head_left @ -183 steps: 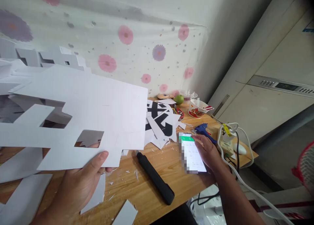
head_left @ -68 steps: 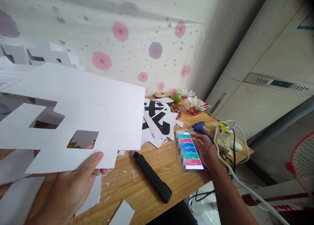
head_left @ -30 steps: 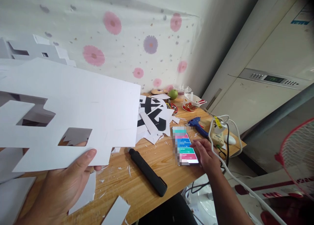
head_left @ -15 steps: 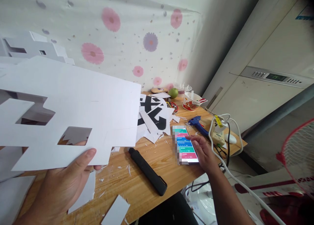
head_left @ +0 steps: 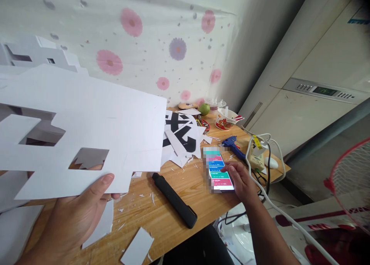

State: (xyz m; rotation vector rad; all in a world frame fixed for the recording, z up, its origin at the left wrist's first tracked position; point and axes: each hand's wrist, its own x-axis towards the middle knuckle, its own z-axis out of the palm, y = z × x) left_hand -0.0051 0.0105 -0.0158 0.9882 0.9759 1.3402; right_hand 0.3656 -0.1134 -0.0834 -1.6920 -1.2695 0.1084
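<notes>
head | right hand (head_left: 241,180) on phone (head_left: 219,172) | fingertip contact likely

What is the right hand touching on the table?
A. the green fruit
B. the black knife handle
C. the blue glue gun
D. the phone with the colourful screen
D: the right hand rests its fingers on the lit phone, apart from the other things.

Black tool (head_left: 175,200) (lying diagonally) crosses bare table (head_left: 199,195) beside phone (head_left: 220,173).
</notes>
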